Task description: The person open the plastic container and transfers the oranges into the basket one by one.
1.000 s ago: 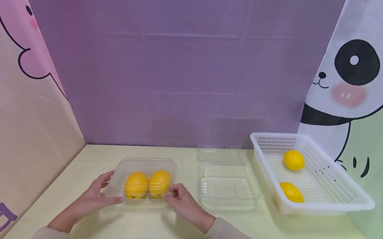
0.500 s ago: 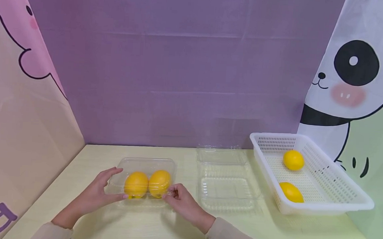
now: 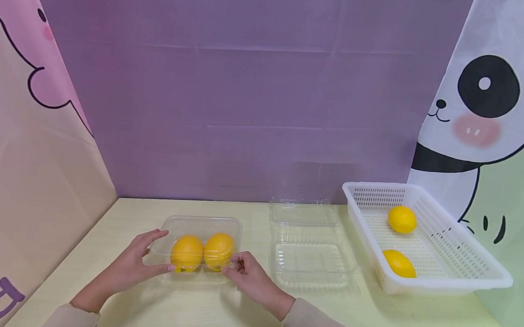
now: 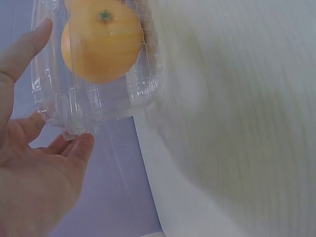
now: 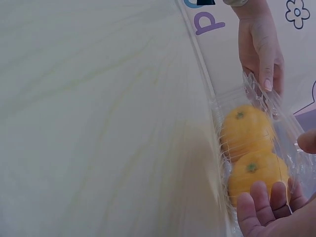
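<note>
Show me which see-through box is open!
The clear plastic clamshell beside the white basket: its lid is folded back. The other clamshell is folded over two oranges.

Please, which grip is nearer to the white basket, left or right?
Right. The right grip is left of the white basket, with an open box between them; the left grip is farther left, at the left end of the fruit box.

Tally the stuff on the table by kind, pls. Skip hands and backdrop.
Oranges: 2
Lemons: 2
Clear plastic boxes: 2
White basket: 1
Total: 7
</note>
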`<state>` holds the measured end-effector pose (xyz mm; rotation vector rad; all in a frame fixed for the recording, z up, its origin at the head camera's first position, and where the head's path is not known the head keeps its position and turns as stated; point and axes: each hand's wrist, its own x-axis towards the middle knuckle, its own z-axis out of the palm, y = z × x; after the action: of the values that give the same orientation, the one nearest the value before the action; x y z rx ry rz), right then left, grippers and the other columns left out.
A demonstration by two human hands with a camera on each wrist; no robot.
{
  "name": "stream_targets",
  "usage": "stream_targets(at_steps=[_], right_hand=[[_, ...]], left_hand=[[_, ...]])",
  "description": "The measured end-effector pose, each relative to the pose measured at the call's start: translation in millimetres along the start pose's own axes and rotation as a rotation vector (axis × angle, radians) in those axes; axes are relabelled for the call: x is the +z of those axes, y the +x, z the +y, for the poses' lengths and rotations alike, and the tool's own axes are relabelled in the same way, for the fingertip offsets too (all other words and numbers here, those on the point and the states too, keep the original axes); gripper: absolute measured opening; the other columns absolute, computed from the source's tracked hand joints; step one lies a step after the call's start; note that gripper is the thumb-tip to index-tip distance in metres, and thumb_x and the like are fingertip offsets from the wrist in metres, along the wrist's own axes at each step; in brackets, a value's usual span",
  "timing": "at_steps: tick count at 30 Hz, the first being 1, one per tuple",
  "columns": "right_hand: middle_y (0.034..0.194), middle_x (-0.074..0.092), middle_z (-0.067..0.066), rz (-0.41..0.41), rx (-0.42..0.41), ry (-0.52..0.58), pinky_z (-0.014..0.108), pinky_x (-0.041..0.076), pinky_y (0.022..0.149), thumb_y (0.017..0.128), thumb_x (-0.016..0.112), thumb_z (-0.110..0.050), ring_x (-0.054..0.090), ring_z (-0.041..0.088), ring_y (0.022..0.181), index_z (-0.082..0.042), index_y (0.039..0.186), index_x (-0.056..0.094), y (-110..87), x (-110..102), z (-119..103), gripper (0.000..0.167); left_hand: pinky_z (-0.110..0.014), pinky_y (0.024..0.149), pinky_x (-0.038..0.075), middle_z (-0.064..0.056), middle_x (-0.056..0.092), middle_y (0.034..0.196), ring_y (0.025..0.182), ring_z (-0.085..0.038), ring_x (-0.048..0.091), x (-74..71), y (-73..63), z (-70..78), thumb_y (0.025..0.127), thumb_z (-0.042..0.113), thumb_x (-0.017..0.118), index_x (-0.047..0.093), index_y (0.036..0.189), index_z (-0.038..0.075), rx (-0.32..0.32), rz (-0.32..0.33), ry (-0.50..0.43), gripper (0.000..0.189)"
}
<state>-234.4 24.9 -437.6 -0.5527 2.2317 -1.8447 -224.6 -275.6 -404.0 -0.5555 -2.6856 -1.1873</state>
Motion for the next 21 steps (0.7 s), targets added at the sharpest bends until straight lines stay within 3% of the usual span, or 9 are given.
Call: stream_targets(at_steps=[12, 21], right_hand=[[0.093, 0.046, 0.003, 0.003, -0.014, 0.020, 0.021, 0.040, 0.067, 0.097, 0.066, -0.020, 0.045, 0.016, 0.084, -0.002, 0.113, 0.048, 0.2, 1.1, 3.1, 0.030], [0.094, 0.048, 0.004, 0.003, -0.018, 0.014, 0.021, 0.042, 0.067, 0.096, 0.067, -0.022, 0.047, 0.015, 0.083, 0.000, 0.119, 0.046, 0.9, -1.3, 3.6, 0.039]], left_hand=[[-0.063, 0.102, 0.039, -0.032, 0.036, 0.145, 0.129, -0.048, 0.038, -0.2, 0.4, -3.8, 0.078, 0.025, 0.087, 0.046, 0.143, -0.004, 0.029, 0.025, 0.029, 0.081], [-0.061, 0.100, 0.042, -0.029, 0.042, 0.142, 0.128, -0.045, 0.042, -2.7, 3.0, -1.7, 0.082, 0.024, 0.085, 0.049, 0.141, -0.004, 0.051, 0.068, 0.063, 0.075]])
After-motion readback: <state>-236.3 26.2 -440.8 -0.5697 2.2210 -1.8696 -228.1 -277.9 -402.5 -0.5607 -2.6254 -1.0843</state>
